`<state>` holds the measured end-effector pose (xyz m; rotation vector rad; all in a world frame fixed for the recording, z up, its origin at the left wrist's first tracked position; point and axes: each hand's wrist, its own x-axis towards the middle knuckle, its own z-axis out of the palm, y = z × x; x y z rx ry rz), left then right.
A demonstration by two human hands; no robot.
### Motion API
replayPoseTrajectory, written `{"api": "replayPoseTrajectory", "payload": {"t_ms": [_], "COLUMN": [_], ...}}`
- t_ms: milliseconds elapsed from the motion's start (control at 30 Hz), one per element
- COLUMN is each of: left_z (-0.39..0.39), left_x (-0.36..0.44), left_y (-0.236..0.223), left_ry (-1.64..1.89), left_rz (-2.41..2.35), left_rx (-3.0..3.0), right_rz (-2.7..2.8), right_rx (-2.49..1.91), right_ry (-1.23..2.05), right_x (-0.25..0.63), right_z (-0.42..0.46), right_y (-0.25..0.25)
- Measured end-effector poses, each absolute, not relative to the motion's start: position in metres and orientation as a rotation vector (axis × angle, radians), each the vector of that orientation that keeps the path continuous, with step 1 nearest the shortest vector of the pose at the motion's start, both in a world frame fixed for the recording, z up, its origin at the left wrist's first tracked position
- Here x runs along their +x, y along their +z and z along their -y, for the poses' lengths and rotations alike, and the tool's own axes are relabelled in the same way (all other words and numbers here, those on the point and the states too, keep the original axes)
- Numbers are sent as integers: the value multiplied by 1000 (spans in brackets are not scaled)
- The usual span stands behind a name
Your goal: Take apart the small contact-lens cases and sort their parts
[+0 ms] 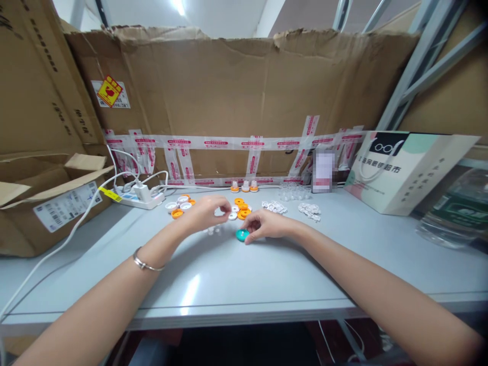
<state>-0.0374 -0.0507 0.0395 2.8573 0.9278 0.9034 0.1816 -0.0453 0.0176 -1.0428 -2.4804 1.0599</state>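
Note:
My left hand [208,211] hovers over the grey table [229,284], fingers pinched together near small white and orange round caps [242,208]; what it pinches is too small to make out. My right hand [265,224] rests on the table with fingers curled onto a teal round cap [241,235]. A few small clear pieces [214,230] lie between the two hands. More orange and white caps [179,206] lie to the left of my left hand. A silver bracelet [145,263] is on my left wrist.
A white power strip [139,197] with cables sits at the back left beside an open cardboard box [46,203]. A taped cardboard wall [244,107] closes the back. Small white parts [310,209], clear vials [293,192] and a paper bag [400,170] stand at the right.

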Motion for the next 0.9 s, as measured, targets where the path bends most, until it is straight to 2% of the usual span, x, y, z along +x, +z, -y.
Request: {"api": "replayPoseTrajectory", "payload": {"t_ms": [100,300,467,733,900], "left_z": [44,33,36,41,43], "left_x": [-72,-122,-129,-126,-115], "left_y": [57,63,65,66,69], "left_ry": [739,-9,-299,-463,-263], "left_rz": [-1196,-1677,-1897,-1887,-1794], "left_rx": [2849,2623,2262,2215,2328], "right_rz": [2482,2480,2481,2480,2492], "right_rx": [-1060,-1059,-1061,-1061,-1039], "right_ry": [1078,1115,1094,1069,1058], "right_x": [182,183,183,183,182], "right_z": [47,48,49,51,52], "right_y": [20,23,22,22,24]}}
